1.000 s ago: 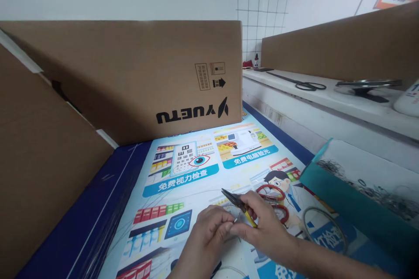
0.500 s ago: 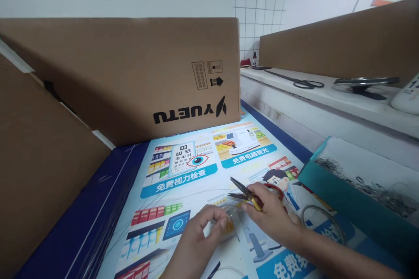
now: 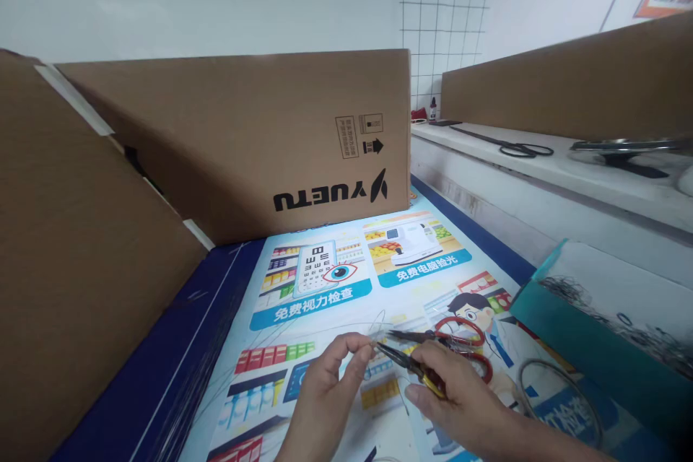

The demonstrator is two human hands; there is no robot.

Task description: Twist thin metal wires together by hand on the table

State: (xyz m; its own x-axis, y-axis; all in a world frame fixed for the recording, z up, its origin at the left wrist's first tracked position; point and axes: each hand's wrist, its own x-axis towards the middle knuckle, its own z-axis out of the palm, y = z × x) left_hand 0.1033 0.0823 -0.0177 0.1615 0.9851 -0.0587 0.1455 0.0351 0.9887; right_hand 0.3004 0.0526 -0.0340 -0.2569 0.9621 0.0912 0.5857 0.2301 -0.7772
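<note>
- Dipped since half a second ago: your pliers (image 3: 410, 364), their nose now at the fingertips of your left hand (image 3: 336, 384).
- Ten o'clock: a cardboard box (image 3: 232, 144), its YUETU lettering upside down.
- Six o'clock: your left thumb and forefinger, pinched together on a thin wire (image 3: 382, 315) that loops above a printed sheet (image 3: 390, 429).
- Five o'clock: the pliers, nose slanting toward ten; whether it grips the wire is too small to tell.
- Also five: your right hand (image 3: 460, 391), fingers clamped around the pliers' handles.
- Between four and five: red-handled scissors (image 3: 458, 343), partly hidden behind that hand.
- Four o'clock: a wire coil (image 3: 574, 381), then a teal box (image 3: 595, 364) holding tangled pieces (image 3: 563, 289).
</note>
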